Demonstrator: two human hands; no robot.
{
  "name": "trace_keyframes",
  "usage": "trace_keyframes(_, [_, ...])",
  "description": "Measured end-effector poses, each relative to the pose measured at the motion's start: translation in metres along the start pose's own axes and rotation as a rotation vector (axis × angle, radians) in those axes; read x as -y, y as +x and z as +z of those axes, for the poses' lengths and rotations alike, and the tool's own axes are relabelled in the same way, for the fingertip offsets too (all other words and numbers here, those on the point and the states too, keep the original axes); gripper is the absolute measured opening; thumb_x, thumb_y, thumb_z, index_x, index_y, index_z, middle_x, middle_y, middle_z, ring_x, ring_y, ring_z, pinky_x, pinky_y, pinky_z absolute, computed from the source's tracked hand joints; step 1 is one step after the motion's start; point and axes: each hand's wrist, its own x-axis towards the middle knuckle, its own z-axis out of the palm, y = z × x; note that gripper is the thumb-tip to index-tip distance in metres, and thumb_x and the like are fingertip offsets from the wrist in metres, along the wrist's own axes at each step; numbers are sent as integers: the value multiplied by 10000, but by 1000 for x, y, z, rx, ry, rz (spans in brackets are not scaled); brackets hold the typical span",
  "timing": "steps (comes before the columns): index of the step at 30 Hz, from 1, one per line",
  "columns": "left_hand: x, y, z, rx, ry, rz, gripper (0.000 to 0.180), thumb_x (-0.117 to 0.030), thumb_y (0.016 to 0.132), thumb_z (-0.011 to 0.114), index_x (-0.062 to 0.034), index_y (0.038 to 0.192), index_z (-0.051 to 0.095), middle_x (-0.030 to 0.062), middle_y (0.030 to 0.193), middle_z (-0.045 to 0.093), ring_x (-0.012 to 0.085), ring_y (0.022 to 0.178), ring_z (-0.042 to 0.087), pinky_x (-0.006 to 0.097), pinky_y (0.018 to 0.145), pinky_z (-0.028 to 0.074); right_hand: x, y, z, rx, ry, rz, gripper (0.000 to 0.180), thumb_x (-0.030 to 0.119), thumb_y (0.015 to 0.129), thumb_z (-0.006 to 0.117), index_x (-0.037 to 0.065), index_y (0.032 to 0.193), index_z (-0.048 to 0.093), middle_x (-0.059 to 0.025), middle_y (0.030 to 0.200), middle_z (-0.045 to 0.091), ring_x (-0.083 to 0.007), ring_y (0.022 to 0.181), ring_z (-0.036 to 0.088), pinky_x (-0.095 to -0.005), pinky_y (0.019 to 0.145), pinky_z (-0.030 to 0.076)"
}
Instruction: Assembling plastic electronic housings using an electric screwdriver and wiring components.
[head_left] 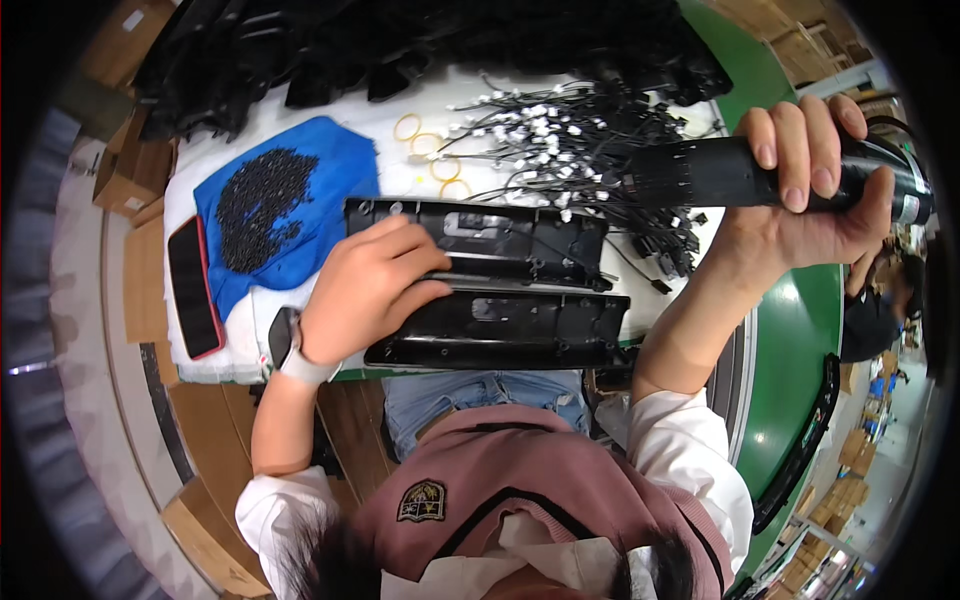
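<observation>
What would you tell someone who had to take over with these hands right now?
Left hand: pressing flat on the long black plastic panel on the white table, holding nothing.
Right hand: gripping a black power tool, raised above the table's right side.
Nearby: a pile of small black screws on a blue cloth, a heap of black cables with white clips, yellow rings, a phone at the left edge.
Done or left: cannot tell whether any screws are in.

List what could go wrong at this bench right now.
The right hand holds the black power tool above the tangled cable pile; its tip might snag a wire. The left hand alone pins the two black trim panels, and the near one overhangs the table edge, so it may slip.
</observation>
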Motion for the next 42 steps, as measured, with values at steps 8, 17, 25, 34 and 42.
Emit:
trace_keyframes(8, [-16,6,6,-123,-1,-24,107,-22,716,712,-14,799,644,85,761,600,266,704,570,343,607,467,47,-30,-20,-138,-9,-155,374,335,859,594,29,1073,564,-10,697,503,-135,553,461,-334,683,357])
trace_keyframes(17, [-37,9,13,-223,174,44,186,-20,638,740,-11,793,638,64,722,571,234,644,543,330,524,416,53,-48,-37,-232,112,-175,356,282,784,651,24,1000,536,-17,665,498,-141,527,445,-331,676,348])
trace_keyframes(25, [-37,5,29,-196,229,-57,190,-71,673,712,-53,839,621,44,791,541,232,749,541,334,616,446,73,-53,-44,-401,126,-149,281,192,603,673,88,776,477,33,550,477,-99,449,446,-277,620,355])
trace_keyframes(34, [-42,-11,25,-192,296,-111,230,-55,653,736,-50,869,655,45,792,584,223,721,546,330,613,442,64,-50,-49,-401,78,-79,258,200,583,686,118,659,453,26,538,472,-92,455,450,-264,621,348])
trace_keyframes(42, [-29,-1,13,23,271,-72,263,-175,677,724,-51,898,653,35,806,568,217,790,543,331,661,426,41,-47,-39,-303,130,-83,344,267,732,689,46,952,543,11,633,495,-129,531,458,-317,700,335])
